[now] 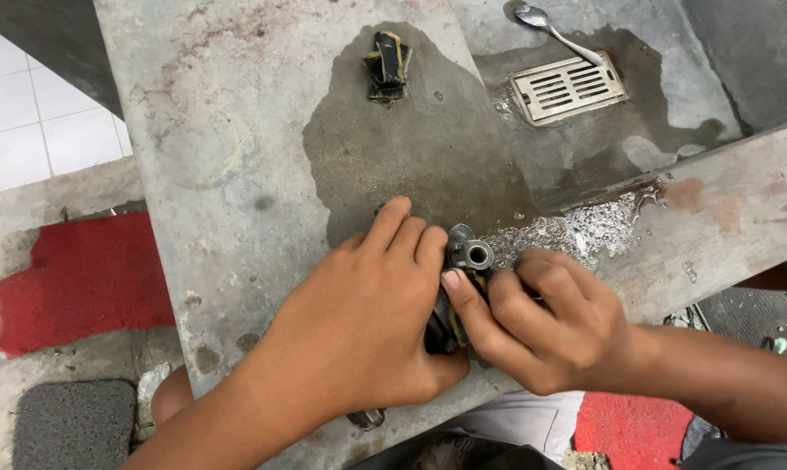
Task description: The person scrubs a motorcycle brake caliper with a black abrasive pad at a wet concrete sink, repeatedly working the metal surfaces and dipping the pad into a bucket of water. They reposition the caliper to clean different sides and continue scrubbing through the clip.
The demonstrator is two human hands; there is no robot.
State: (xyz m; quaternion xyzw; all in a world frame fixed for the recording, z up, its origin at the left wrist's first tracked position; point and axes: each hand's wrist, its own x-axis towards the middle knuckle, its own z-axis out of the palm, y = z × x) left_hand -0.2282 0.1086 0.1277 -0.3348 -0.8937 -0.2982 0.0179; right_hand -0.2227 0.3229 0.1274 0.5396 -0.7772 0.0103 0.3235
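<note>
Both your hands, left hand (358,322) and right hand (537,318), are clamped on the metal part (468,254) over the wet slab (237,157). Strap piece (387,65) lies far, untouched; spoon (554,30) sits by the drain (567,85).

A metal spoon (545,26) lies beside the slotted drain grate (568,86) — a folded black-and-yellow strap (387,66) rests on the wet concrete slab (237,139).
</note>
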